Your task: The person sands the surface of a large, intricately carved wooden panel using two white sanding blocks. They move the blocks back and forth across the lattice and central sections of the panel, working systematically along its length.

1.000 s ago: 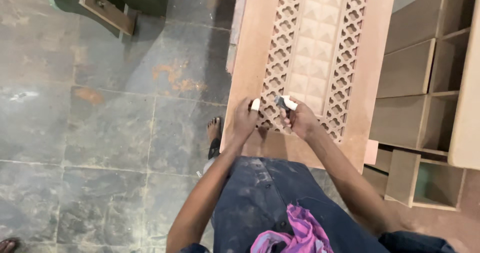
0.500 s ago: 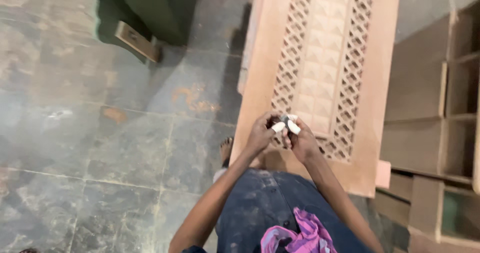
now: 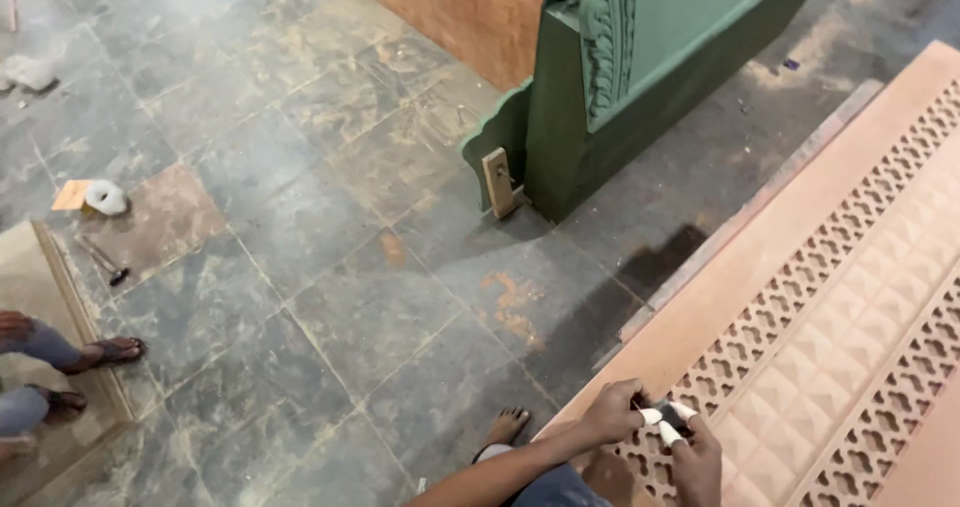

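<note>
Low at the bottom edge of the head view, between both hands, sits a small dark object with white tips (image 3: 668, 416), held just above the near corner of the large pale-brown wooden panel with carved lattice strips and a raised diamond field (image 3: 800, 297). What exactly the small thing is cannot be told; it is partly covered by the fingers. The left hand (image 3: 612, 414) has its fingers curled and pinched onto one white end, while the right hand (image 3: 697, 459) closes around the other end from below, so both hands grasp the same piece, likely to steady it close over the lattice where it is being used.

Beneath the hands, the panel lies flat and slants away toward the upper right, its pierced strips running beside the diamond field. The person's bare foot (image 3: 505, 427) rests on the grey stone-tile floor (image 3: 300, 267) just beside the panel's edge.

Further out, a green-painted carved wooden furniture piece (image 3: 640, 77) stands on the floor, with a small wooden block (image 3: 499, 182) leaning at its base. Far left, a hammer (image 3: 103, 263) lies on the tiles near a white lump (image 3: 105, 198), and another person's sandalled feet (image 3: 105, 351) show at the frame's edge.
</note>
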